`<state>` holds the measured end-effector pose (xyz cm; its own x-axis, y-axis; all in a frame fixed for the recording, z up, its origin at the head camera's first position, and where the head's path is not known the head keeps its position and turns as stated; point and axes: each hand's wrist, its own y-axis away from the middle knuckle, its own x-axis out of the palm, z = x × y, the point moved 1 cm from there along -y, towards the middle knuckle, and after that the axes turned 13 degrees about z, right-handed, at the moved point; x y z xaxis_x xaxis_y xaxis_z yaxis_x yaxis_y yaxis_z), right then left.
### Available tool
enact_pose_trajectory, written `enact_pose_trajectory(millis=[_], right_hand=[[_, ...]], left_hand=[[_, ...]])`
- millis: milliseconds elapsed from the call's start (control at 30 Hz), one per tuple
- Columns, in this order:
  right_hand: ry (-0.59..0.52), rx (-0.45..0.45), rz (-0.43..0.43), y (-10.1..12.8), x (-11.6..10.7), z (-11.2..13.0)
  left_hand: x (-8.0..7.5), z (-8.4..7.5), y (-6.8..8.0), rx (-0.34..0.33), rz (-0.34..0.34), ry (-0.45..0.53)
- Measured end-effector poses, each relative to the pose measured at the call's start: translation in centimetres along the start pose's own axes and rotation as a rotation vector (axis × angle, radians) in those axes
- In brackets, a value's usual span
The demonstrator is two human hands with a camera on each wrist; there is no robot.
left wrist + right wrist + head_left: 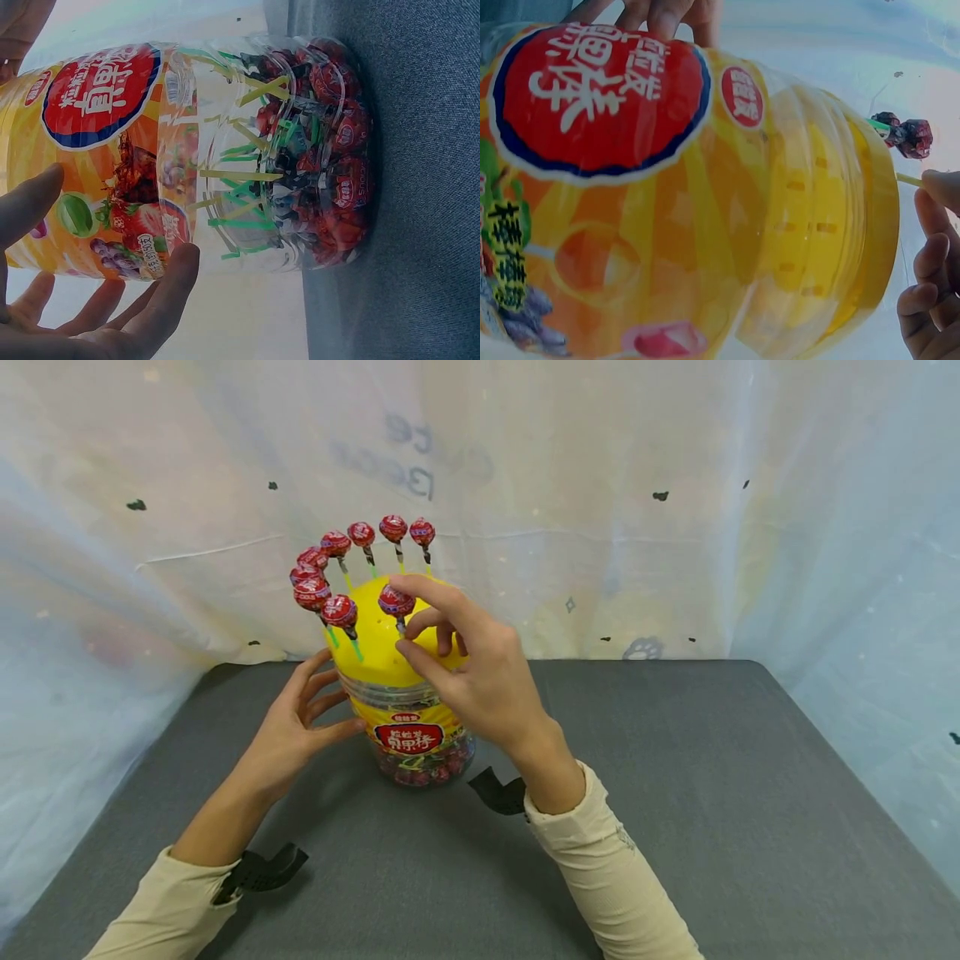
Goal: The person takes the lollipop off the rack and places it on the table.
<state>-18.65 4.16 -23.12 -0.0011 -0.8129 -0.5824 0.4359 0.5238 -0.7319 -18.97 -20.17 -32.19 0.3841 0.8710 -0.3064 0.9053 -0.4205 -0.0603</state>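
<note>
A clear plastic candy jar [442, 770] with a printed yellow label stands upright under a yellow lid [378, 662]. My left hand [296, 718] holds its left side, thumb at the front and fingers spread round the flank. Over the lid, my right hand [483, 672] pinches a red-wrapped lollipop [396, 601] between thumb and fingers. In the right wrist view, its pale yellow stick [910, 179] meets the lid top. Several more lollipops [362, 535] stand stick-down along the lid's left and back rim. Wrapped lollipops [349, 184] fill the jar's bottom, with green and yellow sticks upward.
The jar stands on a dark grey table [675, 793]. A pale translucent curtain [570, 510] hangs behind and at both sides. Black straps stick out at the wrists, one by the left sleeve [161, 906] and one by the right sleeve [600, 860].
</note>
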Motion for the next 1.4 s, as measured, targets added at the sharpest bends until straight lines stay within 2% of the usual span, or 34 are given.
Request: enact_pose_trajectory(millis=[633,933,1200,1400], right_hand=[[0.078,0.042,0.042,2.4,-2.0,-1.5],[0.099,0.114,0.115,4.3,-2.9,-1.7],[0.150,0.191,0.139,6.7,-3.8,-2.7],[0.181,0.253,0.134,7.3,-5.0,-3.6]], left_hand=[[-0.2,0.2,0.0,0.026,0.006,0.027],[-0.1,0.3,-0.1,0.033,0.006,0.015],[-0.1,0.3,-0.1,0.043,0.007,0.021],[-0.2,0.3,0.0,0.041,0.008,0.016]])
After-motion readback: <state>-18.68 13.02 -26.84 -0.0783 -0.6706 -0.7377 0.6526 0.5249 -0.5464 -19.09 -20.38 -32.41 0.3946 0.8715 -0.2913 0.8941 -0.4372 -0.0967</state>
